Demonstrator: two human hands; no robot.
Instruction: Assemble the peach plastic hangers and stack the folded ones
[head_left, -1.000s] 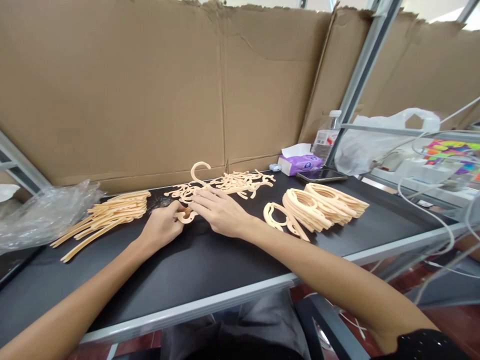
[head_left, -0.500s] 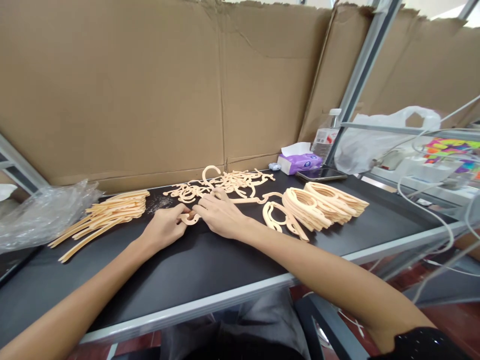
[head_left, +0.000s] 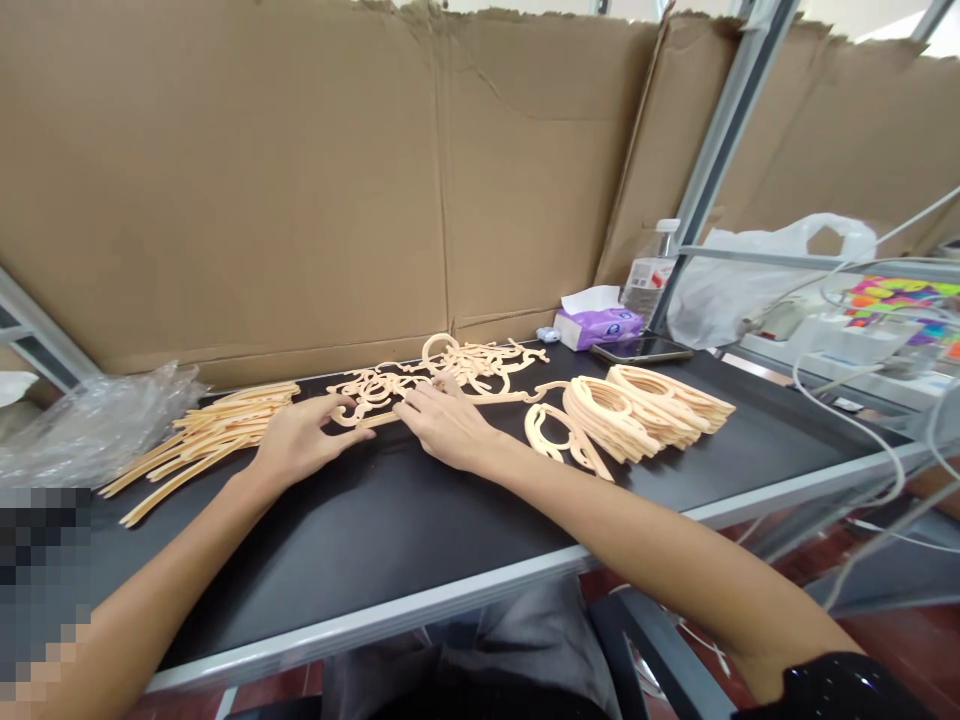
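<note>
A peach-coloured plastic clothes hanger (head_left: 499,399) lies unfolded in front of me, its arms stretched left and right and its round hook standing up at the back. My right hand (head_left: 442,420) grips it around the middle, hiding the joint. At its left end, my left hand (head_left: 304,435) is spread in a C shape, thumb apart from the fingers around the curled tip. Whether the left hand touches the tip, I cannot tell. Behind the hands lies a heap of loose hooks (head_left: 484,365). Long curved hanger strips (head_left: 225,425) are piled beside my left hand.
Folded hangers (head_left: 619,410) stand in rows on the right of the black table (head_left: 360,540). Behind them are a phone (head_left: 643,349), a purple tissue pack (head_left: 600,327) and a water bottle (head_left: 651,275). Clear plastic wrap (head_left: 97,420) lies far left. A cardboard wall (head_left: 300,180) closes the back.
My left hand has moved left and opened. The hanger's left arm, earlier folded in near the middle, now extends leftward. The hook has shifted slightly right; my right hand stays at the middle.
</note>
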